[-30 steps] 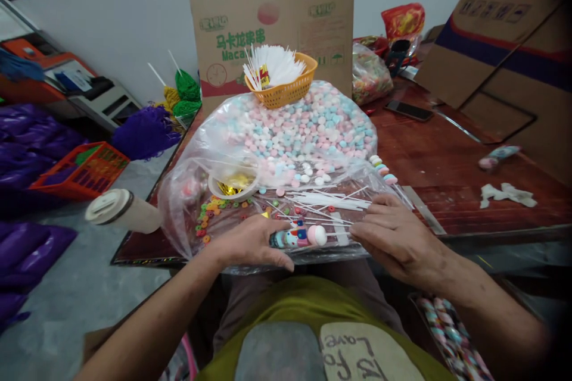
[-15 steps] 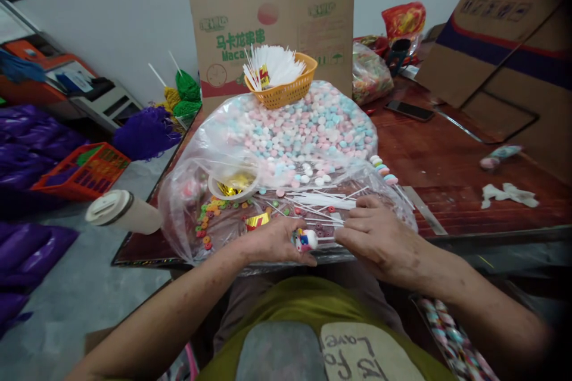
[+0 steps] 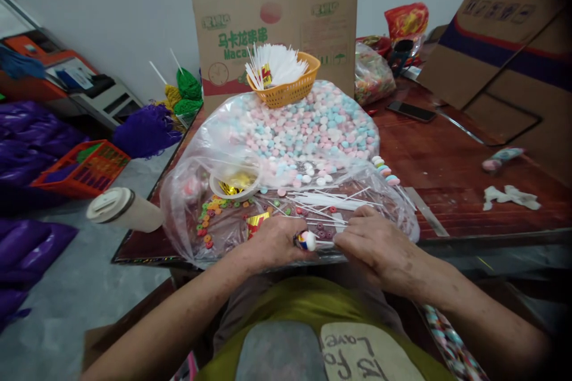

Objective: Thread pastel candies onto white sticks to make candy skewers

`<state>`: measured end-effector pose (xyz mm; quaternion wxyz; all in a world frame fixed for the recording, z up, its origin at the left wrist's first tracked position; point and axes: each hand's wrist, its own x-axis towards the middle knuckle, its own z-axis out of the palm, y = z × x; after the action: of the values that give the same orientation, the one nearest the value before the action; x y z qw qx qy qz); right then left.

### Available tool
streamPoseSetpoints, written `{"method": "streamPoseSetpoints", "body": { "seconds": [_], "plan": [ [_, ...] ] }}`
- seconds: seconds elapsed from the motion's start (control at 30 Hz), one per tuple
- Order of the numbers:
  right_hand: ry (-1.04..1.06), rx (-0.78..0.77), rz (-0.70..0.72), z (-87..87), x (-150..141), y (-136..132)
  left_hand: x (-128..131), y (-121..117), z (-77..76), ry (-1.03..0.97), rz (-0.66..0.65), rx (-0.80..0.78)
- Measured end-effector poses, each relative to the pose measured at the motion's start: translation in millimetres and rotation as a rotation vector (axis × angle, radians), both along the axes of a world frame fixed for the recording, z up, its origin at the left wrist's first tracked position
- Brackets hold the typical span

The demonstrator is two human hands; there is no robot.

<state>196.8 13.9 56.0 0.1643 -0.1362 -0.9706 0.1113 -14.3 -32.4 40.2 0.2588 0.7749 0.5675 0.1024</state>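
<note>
My left hand is closed around a wrapped candy skewer. Most of the candy is hidden in the palm; a white end and a bit of printed wrapper show. White stick runs from it toward my right hand, whose fingertips pinch the stick's far end. Below both hands lies a clear plastic sheet. Just beyond my right hand are loose white sticks and purple candy rings. A red and gold wrapper lies beside my left hand.
A heap of pastel candies fills the middle, with a yellow basket of white sticks behind. A bowl holds gold wrappers. Left stands a lidded cup; right are a phone, a ruler and a wrapped candy skewer.
My left fingers have closed further around the candy, and the thumb has drawn in, covering more of the wrapper. My right hand stays at the stick with little movement.
</note>
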Motion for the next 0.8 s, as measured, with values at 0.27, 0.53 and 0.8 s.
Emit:
{"method": "streamPoseSetpoints", "body": {
  "seconds": [0.27, 0.53, 0.8],
  "plan": [
    [0.089, 0.182, -0.026, -4.0, -5.1, 3.5, -1.2, -0.2, 7.1, 0.059, -0.016, -0.001],
    [0.084, 0.163, -0.045, -8.5, 15.9, 12.7, -27.7, -7.3, 2.3, 0.307, 0.120, 0.421],
    [0.152, 0.002, -0.030, -4.8, 23.6, 12.9, -23.8, -12.3, -1.6, 0.333, 0.200, 0.569]
  ]
}}
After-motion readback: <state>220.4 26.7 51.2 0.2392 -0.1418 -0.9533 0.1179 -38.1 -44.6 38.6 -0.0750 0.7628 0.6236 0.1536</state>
